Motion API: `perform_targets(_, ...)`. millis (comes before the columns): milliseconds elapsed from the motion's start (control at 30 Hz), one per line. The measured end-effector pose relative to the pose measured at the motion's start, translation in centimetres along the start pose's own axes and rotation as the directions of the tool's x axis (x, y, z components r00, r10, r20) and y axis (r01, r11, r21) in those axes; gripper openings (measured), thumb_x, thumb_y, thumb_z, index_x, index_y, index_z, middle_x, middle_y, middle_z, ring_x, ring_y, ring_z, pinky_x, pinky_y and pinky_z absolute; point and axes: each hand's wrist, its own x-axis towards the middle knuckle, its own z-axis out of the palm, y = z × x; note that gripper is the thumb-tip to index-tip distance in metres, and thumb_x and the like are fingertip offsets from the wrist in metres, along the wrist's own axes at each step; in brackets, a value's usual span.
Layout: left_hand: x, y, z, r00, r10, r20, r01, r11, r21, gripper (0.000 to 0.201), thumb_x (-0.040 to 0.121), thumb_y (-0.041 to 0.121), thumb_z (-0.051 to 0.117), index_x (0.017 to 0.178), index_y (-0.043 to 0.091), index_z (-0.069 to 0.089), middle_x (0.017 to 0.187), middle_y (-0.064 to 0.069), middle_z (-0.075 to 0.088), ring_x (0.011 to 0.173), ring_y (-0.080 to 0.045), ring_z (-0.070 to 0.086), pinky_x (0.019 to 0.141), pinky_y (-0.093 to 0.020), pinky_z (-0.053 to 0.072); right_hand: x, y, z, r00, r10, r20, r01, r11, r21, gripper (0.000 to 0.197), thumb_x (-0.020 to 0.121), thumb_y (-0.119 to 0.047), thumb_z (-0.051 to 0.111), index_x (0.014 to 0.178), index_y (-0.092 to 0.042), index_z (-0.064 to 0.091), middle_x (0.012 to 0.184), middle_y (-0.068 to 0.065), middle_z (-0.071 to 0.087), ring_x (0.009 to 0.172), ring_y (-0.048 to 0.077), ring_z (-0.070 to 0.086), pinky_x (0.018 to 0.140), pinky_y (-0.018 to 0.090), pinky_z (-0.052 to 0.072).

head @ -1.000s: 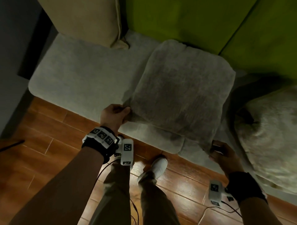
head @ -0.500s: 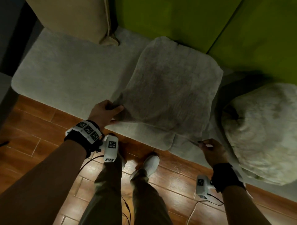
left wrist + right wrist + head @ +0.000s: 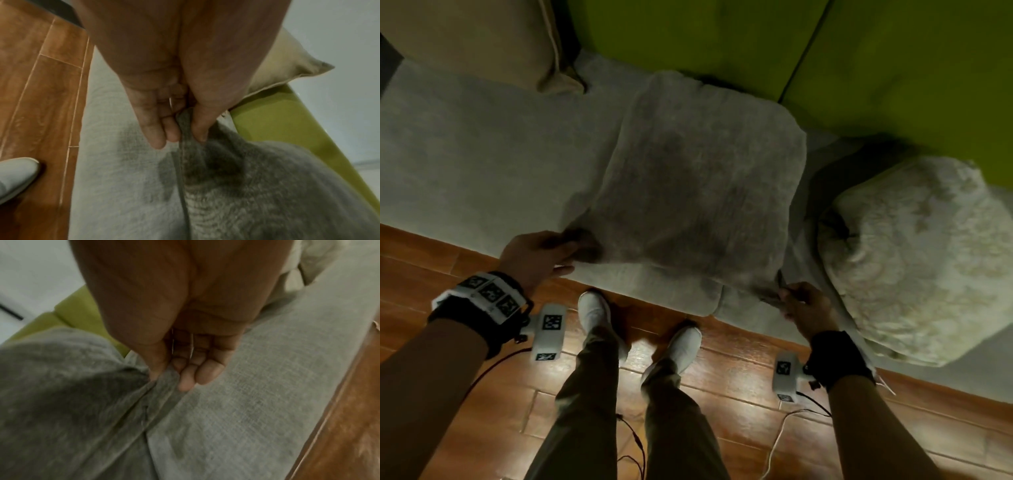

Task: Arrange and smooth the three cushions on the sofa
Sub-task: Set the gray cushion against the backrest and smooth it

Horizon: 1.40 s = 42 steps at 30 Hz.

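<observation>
Thumb [image 3: 200, 129] and fingers [image 3: 156, 133] of left hand [image 3: 536, 255] pinch the near-left corner of the square grey plush cushion [image 3: 698, 181], seam edge pulled up between them in the left wrist view. Right hand [image 3: 804, 308] does the same at the near-right corner: thumb [image 3: 156, 368] on top, fingers [image 3: 197, 373] curled under, fabric folded between. Both hands reach fwd from the sofa's front edge, palms down, arms roughly parallel, w/ black wrist straps and white tagged camera blocks below the wrists.

Hard to make out: right wrist view is blurred, so the exact finger count on the fabric can't be told. Beige piped cushion [image 3: 482, 37] is cut off at top left; fluffy cream cushion [image 3: 921, 260] runs to the right edge of the head view.

Grey cushion lies flat on the light grey fabric sofa seat [image 3: 476, 154], mid-seat, back edge near the lime-green backrest [image 3: 722, 37], front corners lifted slightly by the pinches; pile looks darker in the centre. Cream cushion sits just beside it on the right, bunched, w/ a dented corner. Beige one leans at the left against the backrest.

Person's white shoes [image 3: 592, 311] stand on brown wood-look floor [image 3: 739, 404].
</observation>
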Motion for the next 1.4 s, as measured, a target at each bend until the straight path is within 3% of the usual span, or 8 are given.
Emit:
perform_targets(133, 0.8, -0.1, 0.7, 0.998, 0.021, -0.067, 0.01, 0.904, 0.428, 0.026, 0.087, 0.027, 0.074, 0.102, 0.006, 0.07, 0.082, -0.014, 0.073, 0.079, -0.03, 0.071, 0.075, -0.04, 0.061, 0.6, 0.9, 1.0, 0.998, -0.044, -0.041, 0.03, 0.956, -0.293, 0.015, 0.101, -0.015, 0.056, 0.11, -0.02, 0.067, 0.1, 0.02, 0.07, 0.087, 0.036, 0.068, 0.07, 0.036, 0.052)
perform_targets(267, 0.4, 1.2, 0.0, 0.986, 0.165, -0.035, -0.104, 0.761, 0.64, 0.057, 0.088, 0.04, 0.069, 0.139, 0.021, 0.051, 0.127, -0.011, 0.062, 0.111, -0.032, 0.062, 0.089, -0.042, 0.052, -1.2, 1.1, -1.6, 0.986, -0.059, -0.154, -0.007, 0.917, -0.4, 0.04, 0.102, -0.014, 0.052, 0.142, -0.018, 0.055, 0.139, 0.02, 0.058, 0.119, 0.038, 0.059, 0.095, 0.04, 0.05)
perform_targets(433, -3.4, 6.1, 2.1, 0.837, 0.544, 0.051, -0.481, 0.689, 0.542, 0.088, 0.085, 0.062, 0.062, 0.156, 0.036, 0.015, 0.165, 0.001, 0.008, 0.15, -0.032, 0.017, 0.115, -0.051, 0.026, -5.9, -5.9, -1.2, 0.772, -0.579, -0.262, 0.439, 0.783, -0.44, 0.062, 0.1, -0.049, 0.053, 0.154, -0.022, 0.038, 0.161, 0.01, 0.033, 0.149, 0.031, 0.026, 0.117, 0.058, 0.032)
perform_targets(567, -4.7, 10.2, 8.2, 0.756, 0.56, 0.338, -0.593, 0.369, 0.716, 0.124, 0.062, 0.085, 0.063, 0.152, 0.05, -0.014, 0.163, -0.001, -0.027, 0.15, -0.037, -0.02, 0.117, -0.059, 0.003, -4.8, -12.5, 2.8, 0.672, -0.723, -0.164, 0.593, 0.657, -0.466, 0.103, 0.08, -0.082, 0.053, 0.161, -0.03, 0.017, 0.171, 0.009, 0.005, 0.157, 0.036, -0.001, 0.122, 0.062, 0.007)
perform_targets(767, 0.0, 9.0, 12.2, 0.822, 0.29, 0.491, -0.55, 0.178, 0.816, 0.135, 0.047, 0.094, 0.057, 0.141, 0.056, -0.032, 0.149, 0.006, -0.052, 0.144, -0.043, -0.032, 0.11, -0.077, 0.009, 1.3, -10.2, 9.6, 0.865, -0.5, 0.031, 0.412, 0.676, -0.611, 0.132, 0.06, -0.103, 0.044, 0.151, -0.044, -0.03, 0.162, -0.002, -0.038, 0.154, 0.036, -0.023, 0.118, 0.072, 0.0)
perform_targets(967, 4.4, 6.0, 13.5, 0.859, 0.198, 0.472, -0.499, 0.12, 0.858, 0.135, 0.037, 0.103, 0.035, 0.135, 0.051, -0.043, 0.146, 0.001, -0.055, 0.144, -0.044, -0.032, 0.109, -0.077, 0.01, 4.1, -7.4, 12.4, 0.846, -0.533, 0.036, 0.448, 0.672, -0.589, 0.126, 0.064, -0.1, 0.041, 0.149, -0.044, -0.032, 0.157, -0.006, -0.045, 0.15, 0.033, -0.028, 0.116, 0.073, -0.005)
perform_targets(1233, 7.2, 6.6, 15.7, 0.849, 0.182, 0.495, -0.518, 0.103, 0.849, 0.138, 0.038, 0.098, 0.042, 0.136, 0.051, -0.042, 0.151, 0.001, -0.048, 0.147, -0.044, -0.023, 0.104, -0.081, 0.01, 6.0, -6.2, 13.4, 0.809, -0.588, -0.032, 0.469, 0.676, -0.569, 0.114, 0.071, -0.091, 0.05, 0.159, -0.039, 0.0, 0.168, -0.006, -0.011, 0.156, 0.033, -0.009, 0.119, 0.069, -0.009)
perform_targets(1400, 6.2, 7.3, 15.4, 0.854, 0.13, 0.505, -0.517, 0.085, 0.852, 0.14, 0.035, 0.095, 0.048, 0.128, 0.054, -0.048, 0.148, 0.002, -0.052, 0.145, -0.041, -0.029, 0.109, -0.078, 0.007, 4.1, -2.5, 12.9, 0.877, -0.48, 0.004, 0.389, 0.706, -0.591, 0.103, 0.083, -0.086, 0.035, 0.158, -0.036, -0.015, 0.168, -0.004, -0.021, 0.152, 0.027, -0.022, 0.123, 0.063, -0.005)
